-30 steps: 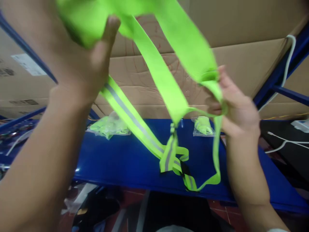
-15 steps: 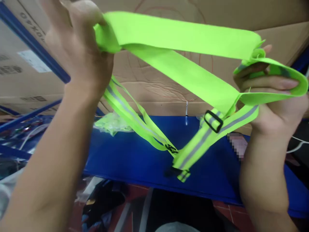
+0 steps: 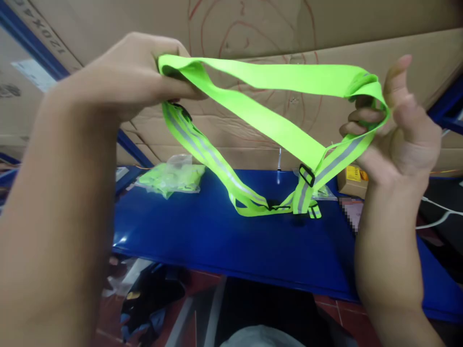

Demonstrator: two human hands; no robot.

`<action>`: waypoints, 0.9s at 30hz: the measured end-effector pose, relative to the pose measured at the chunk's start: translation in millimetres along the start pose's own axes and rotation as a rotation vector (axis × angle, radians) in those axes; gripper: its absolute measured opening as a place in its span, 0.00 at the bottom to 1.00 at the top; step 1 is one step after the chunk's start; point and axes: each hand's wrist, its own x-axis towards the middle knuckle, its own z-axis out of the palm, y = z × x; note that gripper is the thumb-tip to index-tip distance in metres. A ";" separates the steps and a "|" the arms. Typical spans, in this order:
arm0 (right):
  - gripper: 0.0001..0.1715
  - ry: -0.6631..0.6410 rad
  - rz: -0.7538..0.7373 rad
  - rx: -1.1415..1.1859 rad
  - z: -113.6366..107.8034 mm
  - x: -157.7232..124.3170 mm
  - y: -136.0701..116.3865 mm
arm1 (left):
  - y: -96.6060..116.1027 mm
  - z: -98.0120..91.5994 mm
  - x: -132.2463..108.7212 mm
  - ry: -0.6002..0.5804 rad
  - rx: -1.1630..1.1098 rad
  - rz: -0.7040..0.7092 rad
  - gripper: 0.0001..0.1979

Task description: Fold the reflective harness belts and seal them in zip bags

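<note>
I hold a neon-green strap harness with grey reflective stripes stretched between both hands, above a blue shelf top. My left hand pinches its left end, fingers closed on the fabric. My right hand has the right loop hooked around its curled fingers, index finger raised. A black slider buckle sits on the right strap, and the lower loops hang down to just above the blue surface.
Brown cardboard boxes fill the back. Bagged green straps lie at the back left of the blue surface, and a small yellow-labelled box at the back right. White cables run at the right. Clutter lies on the floor below.
Both hands have lowered and spread the harness out level. The hanging loops have swung back and now rest lower, near the blue surface. The right hand's grip has loosened, index finger lifted.
</note>
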 end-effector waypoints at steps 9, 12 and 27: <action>0.30 0.033 -0.431 -0.831 -12.9 4.0 22.3 | -7.4 -2.8 -5.7 -0.069 -0.471 0.079 0.24; 0.27 0.022 -0.564 -1.087 -10.2 2.2 23.5 | -7.5 -0.5 -5.4 0.027 -0.373 0.121 0.33; 0.37 0.070 -0.554 -1.337 2.6 -1.6 31.3 | -40.5 46.5 7.9 0.199 0.281 0.044 0.32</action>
